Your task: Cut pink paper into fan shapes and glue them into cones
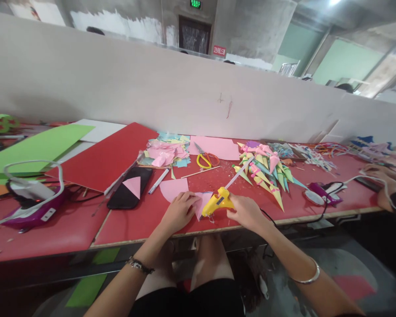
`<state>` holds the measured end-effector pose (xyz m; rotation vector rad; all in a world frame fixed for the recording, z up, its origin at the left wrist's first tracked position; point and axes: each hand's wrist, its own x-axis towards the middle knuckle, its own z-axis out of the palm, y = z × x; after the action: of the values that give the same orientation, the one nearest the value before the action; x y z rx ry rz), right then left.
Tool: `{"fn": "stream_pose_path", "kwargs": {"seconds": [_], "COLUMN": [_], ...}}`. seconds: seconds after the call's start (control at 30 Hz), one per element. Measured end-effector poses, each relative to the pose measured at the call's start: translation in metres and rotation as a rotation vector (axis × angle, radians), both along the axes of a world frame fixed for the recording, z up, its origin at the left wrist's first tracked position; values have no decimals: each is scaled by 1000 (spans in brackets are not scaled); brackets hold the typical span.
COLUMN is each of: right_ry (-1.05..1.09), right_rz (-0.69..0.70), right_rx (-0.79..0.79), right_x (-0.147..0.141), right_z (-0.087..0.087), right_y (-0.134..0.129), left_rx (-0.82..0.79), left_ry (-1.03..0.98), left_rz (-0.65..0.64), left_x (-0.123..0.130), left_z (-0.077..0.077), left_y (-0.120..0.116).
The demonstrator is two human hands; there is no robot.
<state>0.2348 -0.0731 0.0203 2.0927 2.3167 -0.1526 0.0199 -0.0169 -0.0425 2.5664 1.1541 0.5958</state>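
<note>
My right hand is wrapped round the handle of a yellow glue gun, and a long pale glue stick juts from its back. The gun's nozzle points down left at a small pink paper piece. My left hand pinches that piece near the table's front edge. Just behind my left hand lies a pink paper sector. A pink triangle rests on a black phone. To the right of the gun is a pile of small paper cones in several colours.
Scissors, a marker and a thin stick lie behind my hands. Large red card and a purple power strip are at left. Another purple strip and a person's arm are at right.
</note>
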Motion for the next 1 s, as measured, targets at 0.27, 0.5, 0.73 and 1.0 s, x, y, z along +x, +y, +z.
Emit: {"fn": "stream_pose_path", "kwargs": {"seconds": [0.27, 0.5, 0.73, 1.0], "right_ry": [-14, -32, -46, -53], "right_rz": [-45, -61, -86, -108], "right_rx": [-6, 16, 42, 61], "right_x": [7, 12, 17, 24], "right_z": [-2, -2, -4, -8], "right_y": [5, 10, 13, 19], "left_rx": [-13, -16, -11, -3], "left_ry": [8, 9, 10, -2], "left_rz": [10, 18, 17, 19], "left_x": [0, 1, 1, 1], "left_z": [-1, 2, 2, 1], "left_y": [0, 0, 0, 0]}}
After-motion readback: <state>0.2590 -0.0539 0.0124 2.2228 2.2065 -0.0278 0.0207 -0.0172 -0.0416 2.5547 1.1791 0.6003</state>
